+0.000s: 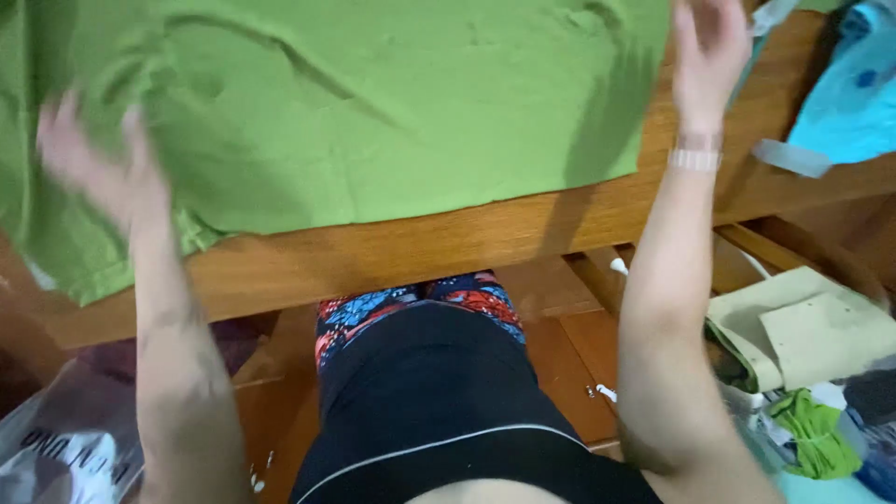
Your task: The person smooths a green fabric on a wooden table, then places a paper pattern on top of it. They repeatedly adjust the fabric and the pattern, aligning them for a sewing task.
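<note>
I note a wooden table point(448, 245) running across the view, its front edge bare. At far right, a light-blue cloth point(854, 98) with a grey strap point(791, 157) lies on the table corner. Below right, a folded beige fabric piece point(810, 334) rests above a crumpled green cloth point(817, 434). Lower left, a translucent plastic bag point(65, 443) sits on the wooden floor point(569, 369)

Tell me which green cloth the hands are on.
The large green garment spread over the wooden table, not the small crumpled green cloth lying low at right.
</note>
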